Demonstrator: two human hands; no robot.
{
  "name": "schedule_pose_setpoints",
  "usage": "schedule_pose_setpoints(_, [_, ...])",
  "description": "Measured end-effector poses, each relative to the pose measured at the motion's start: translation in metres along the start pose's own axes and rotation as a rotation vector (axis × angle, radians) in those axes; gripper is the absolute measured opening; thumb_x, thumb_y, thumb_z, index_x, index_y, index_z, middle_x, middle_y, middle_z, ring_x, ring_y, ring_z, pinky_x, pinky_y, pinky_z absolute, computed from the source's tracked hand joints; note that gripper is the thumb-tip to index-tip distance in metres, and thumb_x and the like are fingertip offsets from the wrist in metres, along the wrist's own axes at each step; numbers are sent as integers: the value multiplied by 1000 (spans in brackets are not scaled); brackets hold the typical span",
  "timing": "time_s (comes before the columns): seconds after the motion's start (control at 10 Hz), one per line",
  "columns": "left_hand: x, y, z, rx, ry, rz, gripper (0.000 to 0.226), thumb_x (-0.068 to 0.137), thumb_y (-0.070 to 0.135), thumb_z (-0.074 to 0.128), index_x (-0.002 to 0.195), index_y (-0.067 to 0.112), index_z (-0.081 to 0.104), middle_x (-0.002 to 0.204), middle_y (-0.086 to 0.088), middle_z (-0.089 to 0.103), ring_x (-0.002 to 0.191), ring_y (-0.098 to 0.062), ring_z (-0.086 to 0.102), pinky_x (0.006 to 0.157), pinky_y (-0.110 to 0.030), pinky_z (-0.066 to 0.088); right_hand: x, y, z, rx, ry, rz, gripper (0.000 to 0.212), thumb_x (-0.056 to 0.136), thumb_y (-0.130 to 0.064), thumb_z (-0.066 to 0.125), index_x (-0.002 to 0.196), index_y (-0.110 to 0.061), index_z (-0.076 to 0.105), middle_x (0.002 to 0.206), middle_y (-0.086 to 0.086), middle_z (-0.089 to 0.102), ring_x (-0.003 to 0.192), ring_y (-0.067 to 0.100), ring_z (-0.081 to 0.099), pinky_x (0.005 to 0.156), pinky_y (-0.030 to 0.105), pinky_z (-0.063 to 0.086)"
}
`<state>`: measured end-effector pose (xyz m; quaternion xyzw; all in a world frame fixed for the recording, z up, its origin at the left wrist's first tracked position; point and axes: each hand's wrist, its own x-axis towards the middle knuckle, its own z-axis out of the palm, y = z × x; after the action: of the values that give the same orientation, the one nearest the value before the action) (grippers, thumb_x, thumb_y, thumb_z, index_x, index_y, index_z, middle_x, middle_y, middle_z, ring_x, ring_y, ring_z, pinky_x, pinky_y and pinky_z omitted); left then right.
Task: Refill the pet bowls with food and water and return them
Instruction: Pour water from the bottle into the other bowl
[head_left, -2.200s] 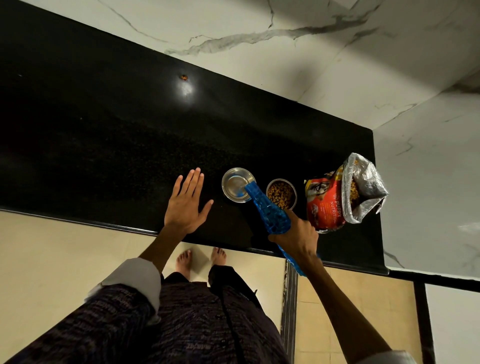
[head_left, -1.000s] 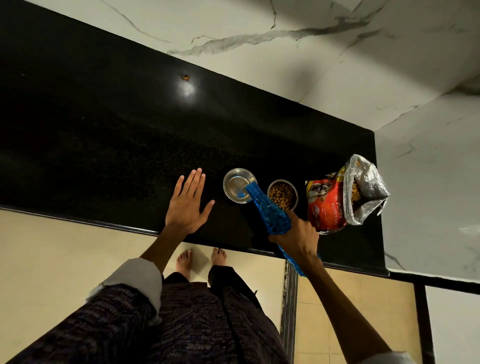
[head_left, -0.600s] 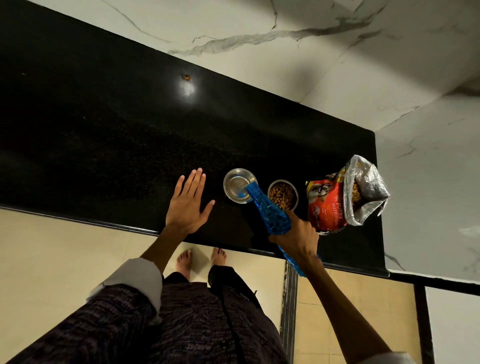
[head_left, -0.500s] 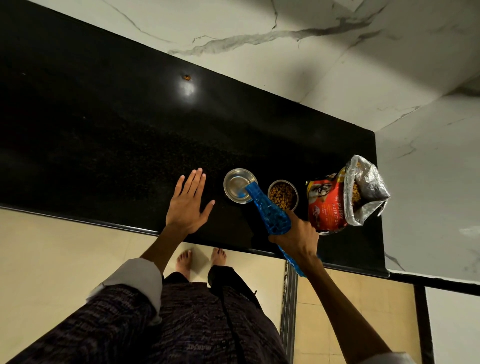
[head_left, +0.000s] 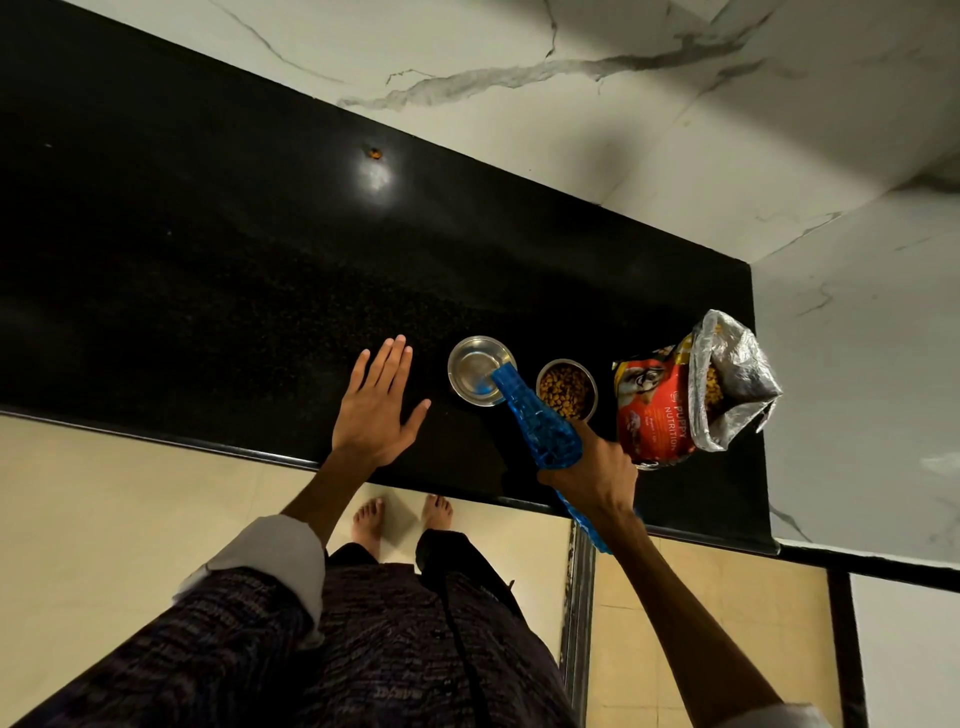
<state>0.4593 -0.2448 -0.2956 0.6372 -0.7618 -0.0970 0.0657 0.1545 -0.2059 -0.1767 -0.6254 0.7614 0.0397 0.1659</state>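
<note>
I take the steel water bowl (head_left: 480, 370) as my landmark; it sits on the black counter (head_left: 208, 249), near the front edge. My right hand (head_left: 592, 475) is wrapped round the body of a blue ribbed bottle (head_left: 535, 421), fingers curled tight on it, and the bottle is tipped forward with its mouth over the bowl's right-hand rim, pointing into the bowl. I see a glint inside the bowl, but I cannot tell how much water it holds.

Left of the bowl, apart from it, my left hand (head_left: 376, 410) lies flat on the counter — fingers straight and together, thumb spread out toward the bowl, gripping nothing.

Just right of the bowl stands a second steel bowl (head_left: 567, 388), filled with brown kibble; the bottle's neck crosses between the two. Farther right of that is the red puppy food bag (head_left: 654, 410), upright, its silver-lined top (head_left: 737, 379) gaping open with kibble showing inside.

Well behind the bowl and to its left, a small orange speck (head_left: 373, 153) lies on the counter beside a bright reflection of light. Behind the counter rises a white marble wall (head_left: 519, 78) with grey veins. Below the counter edge, nearer me than the bowl, I see my bare feet (head_left: 400, 519) on the pale floor — and my dark patterned garment (head_left: 389, 649) fills the bottom of the view.
</note>
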Motion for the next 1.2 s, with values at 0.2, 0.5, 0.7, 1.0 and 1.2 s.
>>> schedule_pose_setpoints(0.2, [1, 1, 0, 14, -5, -7, 81, 103, 58, 32, 163, 5, 16, 172, -13, 8, 160, -25, 7, 129, -50, 11, 0, -1, -1, 13, 5, -2, 83, 68, -52, 91, 140, -25, 59, 108, 3, 77, 91, 23, 74, 77, 44, 63])
schedule_pose_setpoints(0.5, [1, 0, 0, 20, -12, -9, 81, 103, 59, 30, 163, 6, 15, 172, -13, 8, 160, -25, 6, 128, -50, 12, -2, -3, -2, 14, 7, -7, 84, 69, -51, 92, 142, -25, 58, 109, 3, 77, 92, 22, 74, 77, 41, 63])
schedule_pose_setpoints(0.7, [1, 0, 0, 31, -19, -10, 82, 103, 59, 29, 163, 6, 14, 172, -13, 6, 160, -25, 5, 128, -50, 12, -3, -3, -2, 10, 5, -3, 86, 69, -53, 91, 143, -26, 57, 110, 3, 77, 92, 22, 74, 78, 42, 63])
schedule_pose_setpoints(1.0, [1, 0, 0, 5, -3, -4, 81, 103, 58, 30, 163, 6, 15, 172, -13, 9, 160, -25, 7, 128, -50, 12, -2, -2, -2, 24, 1, -5, 86, 69, -52, 91, 144, -25, 57, 111, 3, 77, 93, 22, 73, 79, 42, 63])
schedule_pose_setpoints(1.2, [1, 0, 1, -11, 0, -8, 81, 103, 58, 32, 163, 6, 15, 172, -13, 8, 160, -24, 6, 129, -49, 12, -3, -2, -2, 25, 10, -16, 84, 69, -51, 92, 141, -24, 59, 112, 4, 77, 95, 23, 73, 79, 41, 62])
